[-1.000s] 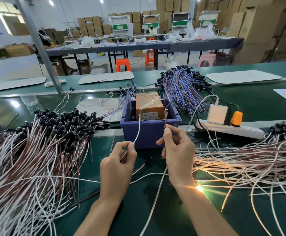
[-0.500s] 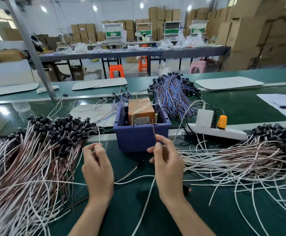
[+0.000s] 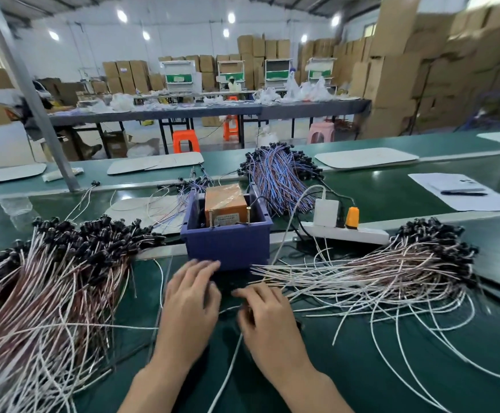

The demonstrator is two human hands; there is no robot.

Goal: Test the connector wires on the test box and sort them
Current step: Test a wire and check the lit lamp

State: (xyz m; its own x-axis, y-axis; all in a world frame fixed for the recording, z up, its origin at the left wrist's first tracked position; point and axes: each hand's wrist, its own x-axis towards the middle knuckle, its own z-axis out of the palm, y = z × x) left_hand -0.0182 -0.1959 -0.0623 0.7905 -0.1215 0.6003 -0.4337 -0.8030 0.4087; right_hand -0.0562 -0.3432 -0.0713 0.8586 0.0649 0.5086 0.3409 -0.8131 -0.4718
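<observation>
Glossy purple plastic bin, tape-wrapped cardboard test box, smooth green mat.

No writing here is clear enough to read. A white label on the front face of the orange test box, which sits in a blue bin at the middle of the green bench, carries rows of small dark print, too fine to make out. A sheet of paper near the bench's right edge shows only faint, blurred marks

test box in bin | wire piles left, right
</observation>
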